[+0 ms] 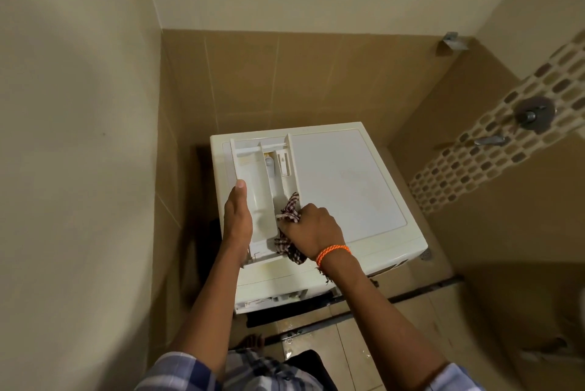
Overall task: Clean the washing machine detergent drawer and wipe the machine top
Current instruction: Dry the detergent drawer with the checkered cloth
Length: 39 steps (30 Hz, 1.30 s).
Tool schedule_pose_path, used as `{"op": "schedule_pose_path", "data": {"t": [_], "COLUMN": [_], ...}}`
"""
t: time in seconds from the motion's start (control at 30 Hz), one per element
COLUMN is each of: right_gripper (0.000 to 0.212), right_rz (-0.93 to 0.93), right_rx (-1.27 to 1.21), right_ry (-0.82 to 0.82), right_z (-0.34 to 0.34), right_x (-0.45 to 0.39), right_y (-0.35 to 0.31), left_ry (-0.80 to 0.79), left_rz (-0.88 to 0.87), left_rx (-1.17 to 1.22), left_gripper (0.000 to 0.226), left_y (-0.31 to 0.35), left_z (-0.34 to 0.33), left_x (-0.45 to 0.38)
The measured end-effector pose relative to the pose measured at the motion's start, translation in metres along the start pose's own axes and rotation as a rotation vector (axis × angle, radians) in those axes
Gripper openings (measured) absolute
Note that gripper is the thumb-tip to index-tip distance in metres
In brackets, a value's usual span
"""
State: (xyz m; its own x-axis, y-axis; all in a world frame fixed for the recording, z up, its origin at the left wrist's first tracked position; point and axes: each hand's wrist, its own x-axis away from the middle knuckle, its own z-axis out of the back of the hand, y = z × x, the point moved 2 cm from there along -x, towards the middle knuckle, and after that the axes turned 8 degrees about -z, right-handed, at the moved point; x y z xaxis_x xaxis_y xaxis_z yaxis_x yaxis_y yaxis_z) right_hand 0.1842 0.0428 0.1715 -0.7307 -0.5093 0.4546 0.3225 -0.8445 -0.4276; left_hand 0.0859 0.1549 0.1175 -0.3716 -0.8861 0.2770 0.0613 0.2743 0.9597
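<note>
My right hand is closed around a bunched checked cloth, pressing it into the near end of the narrow right compartment of the detergent drawer. An orange cord bracelet sits on that wrist. My left hand grips the drawer's left wall, thumb pointing away from me along the rim and the fingers hidden underneath.

The drawer is out of its slot and lies flat on the left part of the washing machine top, its front panel toward me and overhanging the near edge a little. Its wide left compartment looks bare and white; small fittings sit at the far end of the right one. The rest of the white surface to the right is bare.

Beyond the machine are tan wall tiles, with a mosaic strip and a tap on the right wall. Below, I see tiled floor with wet specks near the machine's base.
</note>
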Motion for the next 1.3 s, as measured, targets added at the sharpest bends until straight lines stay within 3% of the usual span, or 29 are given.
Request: {"op": "schedule_pose_path", "data": {"t": [0.1, 0.2, 0.3, 0.37, 0.47, 0.53, 0.6, 0.73, 0.8, 0.97, 1.17, 1.3], "right_gripper": [0.030, 0.029, 0.023, 0.029, 0.043, 0.047, 0.042, 0.031, 0.025, 0.030, 0.043, 0.042], "right_rz": [0.188, 0.329, 0.372, 0.456, 0.469, 0.412, 0.393, 0.343, 0.404, 0.724, 0.746, 0.648], "right_rx": [0.191, 0.133, 0.012, 0.116, 0.242, 0.221, 0.231, 0.295, 0.292, 0.363, 0.312, 0.325], "right_ry": [0.257, 0.269, 0.018, -0.049, 0.009, 0.032, 0.075, 0.289, 0.356, 0.224, 0.046, 0.081], "right_z": [-0.010, -0.020, -0.027, -0.031, -0.021, -0.003, 0.014, 0.024, 0.016, -0.035, -0.020, 0.007], "right_x": [0.026, 0.037, 0.036, 0.038, 0.027, 0.012, 0.000, -0.015, -0.011, 0.030, 0.011, -0.005], "right_y": [-0.009, -0.018, -0.016, -0.011, 0.006, 0.019, 0.031, 0.048, 0.048, 0.017, 0.038, 0.047], "left_ry": [0.023, 0.010, -0.012, -0.029, -0.033, -0.009, -0.016, -0.035, -0.042, -0.120, -0.017, -0.016], "left_rz": [0.025, 0.069, 0.093, 0.093, 0.061, 0.062, 0.051, 0.027, 0.030, -0.074, -0.045, -0.027], "left_rx": [0.100, 0.160, 0.205, 0.202, 0.173, 0.162, 0.151, 0.136, 0.115, -0.037, 0.003, 0.014], "left_gripper": [0.093, 0.114, 0.110, 0.108, 0.114, 0.105, 0.099, 0.111, 0.113, 0.066, 0.063, 0.064], "left_y": [0.001, -0.009, -0.009, -0.012, -0.003, 0.006, 0.008, 0.003, 0.009, 0.018, 0.016, 0.022], "left_z": [0.000, -0.001, 0.003, 0.007, 0.005, 0.003, 0.001, -0.001, -0.003, -0.014, 0.000, -0.003], "left_x": [0.001, 0.000, -0.001, -0.003, 0.000, 0.004, 0.003, -0.003, 0.000, 0.004, 0.003, 0.005]}}
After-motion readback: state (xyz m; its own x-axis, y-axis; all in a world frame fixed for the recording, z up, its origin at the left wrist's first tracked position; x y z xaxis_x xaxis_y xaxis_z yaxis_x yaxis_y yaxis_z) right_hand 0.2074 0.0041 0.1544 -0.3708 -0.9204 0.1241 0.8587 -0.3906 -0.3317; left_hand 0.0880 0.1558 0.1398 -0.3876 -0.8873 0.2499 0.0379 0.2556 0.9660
